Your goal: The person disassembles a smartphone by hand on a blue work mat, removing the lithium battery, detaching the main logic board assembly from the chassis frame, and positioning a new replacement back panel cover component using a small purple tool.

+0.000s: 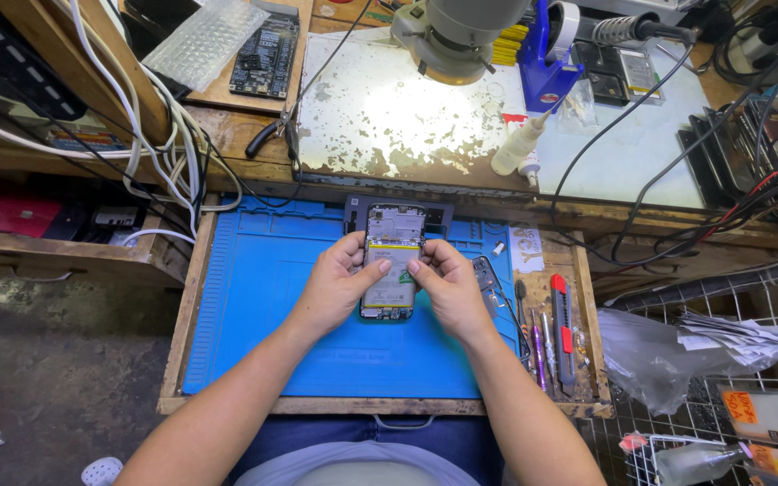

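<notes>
A cluttered repair bench seen from above. Nearest the viewer, a pulled-out wooden drawer (193, 297) carries a blue work mat (272, 306) moulded with small compartments along its far edge. Beyond it lies a worn white bench top (380, 117) with flaking paint, lit by the lamp of a grey microscope head (456, 31) at the far edge. Black and white cables (168, 144) trail across the left side, and a dark circuit board (265, 56) rests far left. A white squeeze bottle (520, 144) lies on the bench top to the right. On the right strip of the drawer sit a red-and-grey utility knife (562, 328) and thin hand tools. A wire basket (722, 378) with papers and a plastic bag fills the near right corner.

At the centre of the mat, an opened smartphone (393, 261) with its back cover off is held upright above the mat. Its dark frame and a pale battery with yellow and green label patches show.

The left hand (335, 288) grips the phone's left edge; the right hand (452, 288) grips the right edge, both thumbs pressing on the battery face. Both hands are closed around the phone.

The fingers behind the phone are hidden, and the small parts inside it are too fine to make out. The forearms are cut off at the near edge.
</notes>
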Motion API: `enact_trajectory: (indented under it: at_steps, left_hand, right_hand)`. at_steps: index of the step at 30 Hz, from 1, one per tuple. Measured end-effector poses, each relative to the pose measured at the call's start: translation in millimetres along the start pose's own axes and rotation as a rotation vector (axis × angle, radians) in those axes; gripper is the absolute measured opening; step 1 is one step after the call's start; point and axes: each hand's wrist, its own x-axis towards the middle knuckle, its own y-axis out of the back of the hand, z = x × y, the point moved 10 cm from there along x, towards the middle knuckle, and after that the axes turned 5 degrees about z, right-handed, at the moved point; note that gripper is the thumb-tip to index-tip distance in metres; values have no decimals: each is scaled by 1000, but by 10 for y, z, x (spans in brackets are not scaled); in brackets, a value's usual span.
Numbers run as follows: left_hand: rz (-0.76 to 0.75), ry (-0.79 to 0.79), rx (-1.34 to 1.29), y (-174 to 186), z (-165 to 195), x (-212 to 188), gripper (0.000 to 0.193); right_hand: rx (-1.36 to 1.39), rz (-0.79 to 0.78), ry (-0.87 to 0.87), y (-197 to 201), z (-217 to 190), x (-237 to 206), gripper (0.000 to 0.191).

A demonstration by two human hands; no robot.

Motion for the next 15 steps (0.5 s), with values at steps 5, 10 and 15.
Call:
enact_trajectory:
  at_steps: [5, 10, 15]
  left_hand:
    - [-8, 22, -62, 37, 1, 21, 28]
    - [21, 6, -105, 68, 4, 29, 26]
    - [52, -4, -86, 113, 2, 31, 22]
  right_hand:
    - [18, -1, -1, -19, -19, 1, 22]
    - [134, -88, -117, -109, -64, -28, 25]
    - [162, -144, -176, -174, -101, -57, 34]
